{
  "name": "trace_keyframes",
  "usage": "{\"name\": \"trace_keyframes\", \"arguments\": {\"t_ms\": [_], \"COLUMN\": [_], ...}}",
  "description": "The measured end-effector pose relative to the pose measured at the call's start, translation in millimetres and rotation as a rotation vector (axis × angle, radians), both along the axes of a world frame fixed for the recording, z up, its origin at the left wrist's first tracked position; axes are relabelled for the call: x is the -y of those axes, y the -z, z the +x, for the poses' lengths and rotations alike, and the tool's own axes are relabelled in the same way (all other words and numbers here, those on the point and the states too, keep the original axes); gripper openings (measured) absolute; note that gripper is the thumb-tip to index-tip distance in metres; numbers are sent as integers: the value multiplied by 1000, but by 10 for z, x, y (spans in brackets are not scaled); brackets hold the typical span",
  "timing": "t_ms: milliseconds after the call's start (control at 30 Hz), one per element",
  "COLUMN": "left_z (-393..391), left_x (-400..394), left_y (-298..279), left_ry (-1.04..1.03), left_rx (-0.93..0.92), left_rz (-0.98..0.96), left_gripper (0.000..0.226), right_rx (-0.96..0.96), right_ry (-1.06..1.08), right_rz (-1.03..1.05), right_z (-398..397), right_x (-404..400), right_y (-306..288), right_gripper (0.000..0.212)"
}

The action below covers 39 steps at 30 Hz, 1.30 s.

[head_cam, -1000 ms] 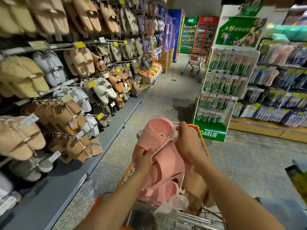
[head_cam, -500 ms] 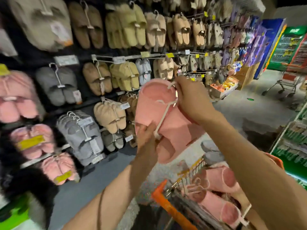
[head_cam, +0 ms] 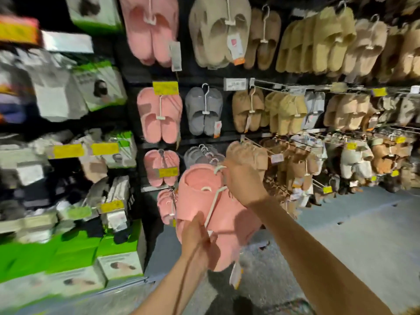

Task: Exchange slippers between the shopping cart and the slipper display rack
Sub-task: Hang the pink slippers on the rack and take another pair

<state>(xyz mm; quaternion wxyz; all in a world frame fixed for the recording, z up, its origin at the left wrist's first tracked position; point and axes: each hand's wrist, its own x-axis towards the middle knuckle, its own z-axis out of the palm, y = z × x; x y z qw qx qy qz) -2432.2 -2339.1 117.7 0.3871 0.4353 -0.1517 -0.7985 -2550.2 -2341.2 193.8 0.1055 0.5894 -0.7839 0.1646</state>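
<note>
Facing pink rack slippers (head_cam: 159,114) now, held pair (head_cam: 211,214) lower, cart gone.

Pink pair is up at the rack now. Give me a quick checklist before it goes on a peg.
1. Pink slippers held by both hands: ok.
2. Right hand grips the hanger hook: ok.
3. Left hand pinches the hanger's lower end: ok.
4. Matching pink pairs hang just left of the held pair: ok.
5. Hook on a peg: not ok, it hangs free.
6. Free room on that peg: cannot tell.
</note>
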Motion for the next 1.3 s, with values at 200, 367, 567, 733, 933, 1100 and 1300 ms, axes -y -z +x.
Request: {"name": "trace_keyframes", "arguments": {"t_ms": [200,367,567,733,933,1100,1300], "left_z": [188,31,-393,-737,-1040,-1139,-1197], "left_x": [646,1184,1859,2411,2783,3246,3812], "left_y": [355,359,-228,-586,-692,-740,-752], "left_ry": [-14,-27,-126,-151,-222,-221,-167], "left_rx": [9,78,-51,-54,-113,-82,-99], "left_rz": [170,88,-125,-157,-127,-205,-252], "left_gripper": [7,28,29,28,30,33,35], "right_rx": [163,176,229,433,518,454,374], "right_ry": [19,-21,-174,-259,-308,-309,-320], "right_rz": [230,180,-164,-255,-180,-199,-205], "right_z": [153,-90,-622,-1041,-1326,-1425,-1457], "right_x": [841,1384,2182,2846,3489,3967,4441], "right_y": [427,343,-124,-341,-325,-429,-599], "right_gripper": [29,28,20,21,31,22,18]}}
